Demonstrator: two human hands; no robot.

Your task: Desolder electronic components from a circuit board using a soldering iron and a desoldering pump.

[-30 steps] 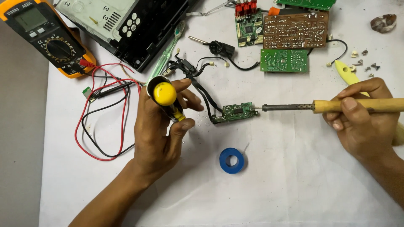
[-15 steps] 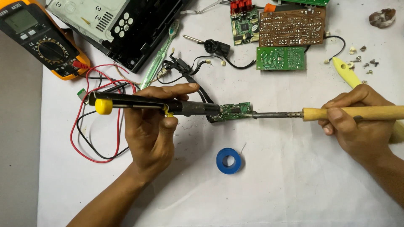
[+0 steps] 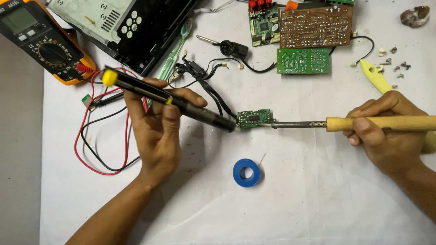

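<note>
Grey rectangular multimeter screen [image 3: 19, 19] sits top left.

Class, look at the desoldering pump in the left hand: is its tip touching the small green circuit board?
Touching. The head view shows the desoldering pump, held in the left hand, with its dark tip meeting the left edge of the small green circuit board, no gap visible.

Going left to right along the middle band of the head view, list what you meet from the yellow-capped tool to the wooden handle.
Yellow cap → left hand gripping the dark desoldering pump → small green circuit board → metal shaft of the soldering iron → its wooden handle → right hand holding it.
</note>
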